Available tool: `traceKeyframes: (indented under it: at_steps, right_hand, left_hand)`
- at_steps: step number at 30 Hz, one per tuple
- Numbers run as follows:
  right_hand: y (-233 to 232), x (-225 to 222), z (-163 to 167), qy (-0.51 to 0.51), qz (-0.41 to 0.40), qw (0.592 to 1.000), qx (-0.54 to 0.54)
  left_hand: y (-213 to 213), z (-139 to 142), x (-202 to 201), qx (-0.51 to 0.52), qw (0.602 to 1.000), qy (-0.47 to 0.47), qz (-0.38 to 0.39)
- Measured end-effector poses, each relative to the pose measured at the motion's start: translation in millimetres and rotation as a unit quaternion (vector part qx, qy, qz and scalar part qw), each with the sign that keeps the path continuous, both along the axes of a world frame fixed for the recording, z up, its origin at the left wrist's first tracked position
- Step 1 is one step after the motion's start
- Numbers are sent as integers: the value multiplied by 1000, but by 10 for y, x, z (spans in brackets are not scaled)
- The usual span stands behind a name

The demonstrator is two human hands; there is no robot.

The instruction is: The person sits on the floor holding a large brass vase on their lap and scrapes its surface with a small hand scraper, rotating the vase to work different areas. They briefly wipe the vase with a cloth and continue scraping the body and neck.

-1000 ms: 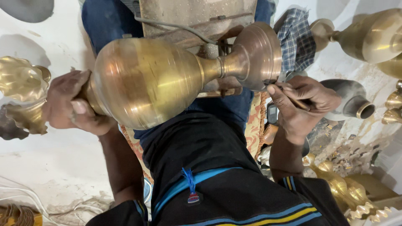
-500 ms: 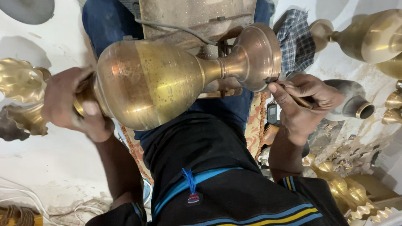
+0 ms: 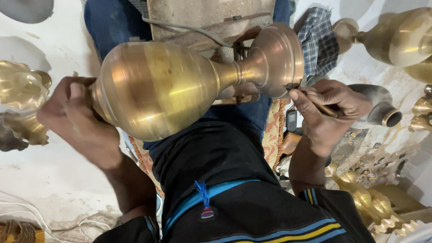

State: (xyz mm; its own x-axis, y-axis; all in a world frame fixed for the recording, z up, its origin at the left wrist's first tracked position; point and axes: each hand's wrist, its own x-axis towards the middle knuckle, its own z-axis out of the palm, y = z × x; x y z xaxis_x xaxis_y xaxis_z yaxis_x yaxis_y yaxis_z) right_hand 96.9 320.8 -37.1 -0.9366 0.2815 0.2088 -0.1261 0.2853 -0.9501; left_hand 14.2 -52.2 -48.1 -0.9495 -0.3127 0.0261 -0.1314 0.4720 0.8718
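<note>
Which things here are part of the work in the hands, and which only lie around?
In use:
- brass vase, lying sideways
- left hand on its blurred base end
- right hand holding a thin tool at the flared end

Lying about:
- other brass vessels
- checked cloth
- dark pot
- scalloped brass pieces
</note>
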Motion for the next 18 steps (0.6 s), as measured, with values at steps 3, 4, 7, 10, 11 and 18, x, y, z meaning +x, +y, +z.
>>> traceKeyframes:
  at_steps: [3,4,7,10,11,18]
  right_hand:
    - [-6,-12,4,3,-4,1000,-18]
    - [-9,-18,-2,5,-5,1000,-25]
    - [-14,-17,-9,-1,-5,1000,-22]
    - [-2,-7,-20,4,0,1000,-13]
    - [11,-10,-25,7,5,1000,-14]
    - [49,19,-48,6,7,1000,-3]
  left_hand:
    - [-13,133,27,0,999,-37,-4]
    - [-26,125,15,-2,1000,-22,-22]
    - [-157,-26,-95,-20,990,92,-101]
    - [-156,-384,-188,-18,962,263,-78]
    - [-145,-485,-207,-17,945,318,-70]
    - [10,-381,-242,69,941,330,-18]
